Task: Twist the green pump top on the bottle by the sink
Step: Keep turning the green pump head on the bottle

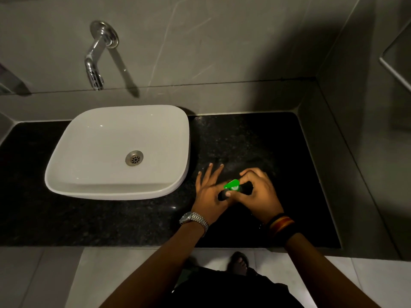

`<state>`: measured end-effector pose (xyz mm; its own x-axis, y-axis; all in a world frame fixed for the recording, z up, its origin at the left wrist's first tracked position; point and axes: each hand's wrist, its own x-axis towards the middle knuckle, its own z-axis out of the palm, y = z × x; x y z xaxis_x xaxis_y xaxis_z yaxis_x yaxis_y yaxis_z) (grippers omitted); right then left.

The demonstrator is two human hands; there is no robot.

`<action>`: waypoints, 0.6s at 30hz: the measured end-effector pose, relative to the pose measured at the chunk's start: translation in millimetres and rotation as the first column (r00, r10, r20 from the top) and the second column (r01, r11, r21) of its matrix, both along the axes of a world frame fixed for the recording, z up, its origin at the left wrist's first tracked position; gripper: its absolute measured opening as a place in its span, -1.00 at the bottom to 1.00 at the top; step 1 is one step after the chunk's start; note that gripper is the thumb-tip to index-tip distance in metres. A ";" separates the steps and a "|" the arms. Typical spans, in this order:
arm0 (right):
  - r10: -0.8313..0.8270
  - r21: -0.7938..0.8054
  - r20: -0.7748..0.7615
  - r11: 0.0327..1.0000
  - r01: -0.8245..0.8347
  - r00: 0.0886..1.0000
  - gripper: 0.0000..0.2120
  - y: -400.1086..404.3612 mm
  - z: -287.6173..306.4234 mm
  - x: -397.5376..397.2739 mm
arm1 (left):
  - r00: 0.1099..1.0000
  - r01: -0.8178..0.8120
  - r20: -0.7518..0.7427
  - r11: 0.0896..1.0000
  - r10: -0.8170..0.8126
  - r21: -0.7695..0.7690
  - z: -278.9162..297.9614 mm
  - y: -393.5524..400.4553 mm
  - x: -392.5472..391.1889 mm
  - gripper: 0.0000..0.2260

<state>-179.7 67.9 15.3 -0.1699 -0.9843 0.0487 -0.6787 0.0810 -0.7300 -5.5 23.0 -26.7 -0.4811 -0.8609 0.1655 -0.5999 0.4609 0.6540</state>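
Observation:
A dark bottle (223, 194) stands on the black granite counter (255, 141), right of the white sink (73, 174). Its bright green pump top (232, 185) points left, towards the sink. My left hand (209, 192) holds the bottle's left side between thumb and palm, with the other fingers spread and pointing away from me. My right hand (258, 190) comes in from the right, its thumb and fingers closed around the pump top's collar. Most of the bottle's body is hidden between the two hands.
A chrome wall tap (95, 63) hangs above the sink. Grey tiled walls close the counter at the back and on the right. A metal-edged shelf (393, 63) juts out at the upper right. The counter's front edge runs just under my wrists.

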 end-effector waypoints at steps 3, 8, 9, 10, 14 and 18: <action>0.033 0.037 0.020 0.999 -0.033 0.999 -0.46 1.6 -0.5 1.8 | 1.000 0.010 0.000 1.000 -0.010 -0.024 0.3 -0.8 1.2 -0.69; 0.112 0.000 -0.032 0.994 -0.113 0.993 -0.62 5.3 -3.0 -4.3 | 1.000 -0.004 0.015 1.000 0.004 -0.006 -0.2 0.8 0.0 -0.70; 0.070 -0.006 -0.035 0.998 -0.070 0.997 -0.65 3.7 -2.1 -2.1 | 1.000 -0.011 0.003 1.000 0.011 -0.003 -0.8 1.1 -0.1 -0.71; 0.022 -0.007 -0.032 1.000 -0.022 0.999 -0.65 1.4 -0.7 0.5 | 1.000 -0.016 -0.005 1.000 0.016 0.000 -0.6 1.0 -0.1 -0.70; 0.014 0.018 0.015 1.000 -0.014 1.000 -0.51 3.8 -0.3 -0.1 | 1.000 -0.007 -0.008 1.000 0.007 -0.007 -1.2 -0.8 0.3 -0.72; 0.143 0.002 -0.025 0.990 -0.143 0.989 -0.60 6.1 0.6 -6.3 | 0.999 -0.029 -0.012 1.000 0.029 -0.005 -5.0 0.9 -1.3 -0.69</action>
<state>-185.9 74.0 15.9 -0.0260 -0.9983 0.0513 -0.7011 -0.0184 -0.7129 -6.7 23.9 -31.7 -0.4534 -0.8738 0.1758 -0.6052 0.4466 0.6590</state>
